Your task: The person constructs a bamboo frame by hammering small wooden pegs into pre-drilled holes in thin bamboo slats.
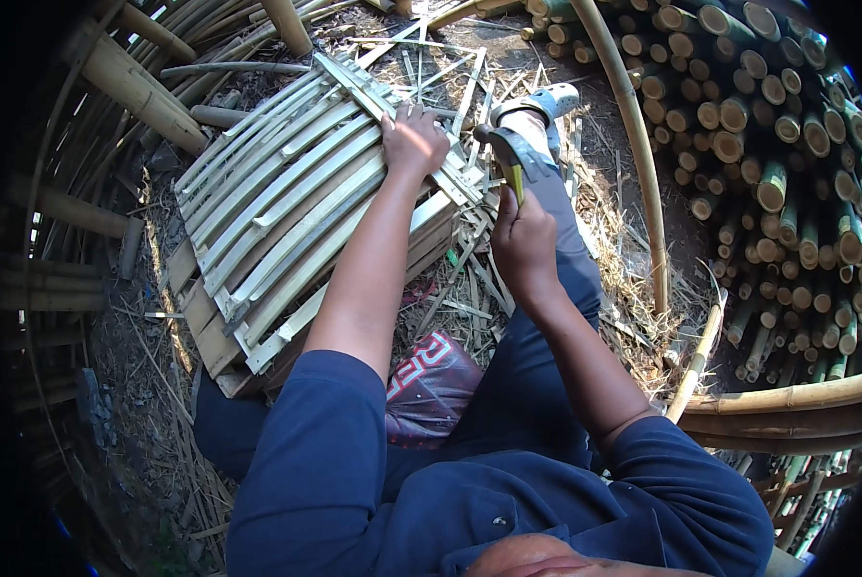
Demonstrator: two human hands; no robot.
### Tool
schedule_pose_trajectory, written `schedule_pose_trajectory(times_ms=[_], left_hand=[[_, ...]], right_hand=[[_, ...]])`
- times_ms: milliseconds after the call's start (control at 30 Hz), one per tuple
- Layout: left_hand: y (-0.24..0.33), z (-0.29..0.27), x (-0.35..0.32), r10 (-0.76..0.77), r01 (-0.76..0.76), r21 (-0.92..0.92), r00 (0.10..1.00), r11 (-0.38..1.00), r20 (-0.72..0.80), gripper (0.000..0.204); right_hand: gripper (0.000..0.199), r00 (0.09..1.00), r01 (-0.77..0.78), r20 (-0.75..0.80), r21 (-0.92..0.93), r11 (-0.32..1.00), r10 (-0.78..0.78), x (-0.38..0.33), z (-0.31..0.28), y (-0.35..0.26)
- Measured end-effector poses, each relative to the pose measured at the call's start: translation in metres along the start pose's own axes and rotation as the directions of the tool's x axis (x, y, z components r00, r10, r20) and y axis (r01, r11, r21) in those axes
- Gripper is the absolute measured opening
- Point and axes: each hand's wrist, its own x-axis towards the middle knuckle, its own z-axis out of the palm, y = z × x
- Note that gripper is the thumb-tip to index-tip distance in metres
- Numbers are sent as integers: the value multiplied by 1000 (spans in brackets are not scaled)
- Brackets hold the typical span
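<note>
My left hand (412,140) presses down on the far edge of a panel of split bamboo slats (296,207) that lies on a low wooden frame (210,332). A thin cross strip (373,96) runs under my fingers. My right hand (523,240) is raised beside the panel and grips the yellow handle of a hammer (506,146), whose dark metal head points left toward the slats. My leg in dark blue trousers stretches forward, ending in a pale shoe (546,101).
A big stack of cut bamboo poles (777,144) fills the right side, end-on. One long pole (642,163) leans across in front of it. Thick poles (133,87) lie at upper left. Strips and shavings (469,288) litter the ground. A red-and-white cloth (431,380) lies by my knee.
</note>
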Motion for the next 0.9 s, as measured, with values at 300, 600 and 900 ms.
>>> schedule_pose_trajectory(times_ms=[300,600,900], left_hand=[[-5,-1,0,-23,23,3,999,1000,28,53],[-6,0,-4,-32,32,-1,999,999,43,53],[-9,5,-1,-12,12,19,1000,1000,-22,50]], right_hand=[[41,995,62,-82,47,997,-58,0,-4,-12],[37,995,63,-81,46,997,-59,-2,-18,-16],[34,998,59,-2,-89,994,-60,-3,-12,-5]])
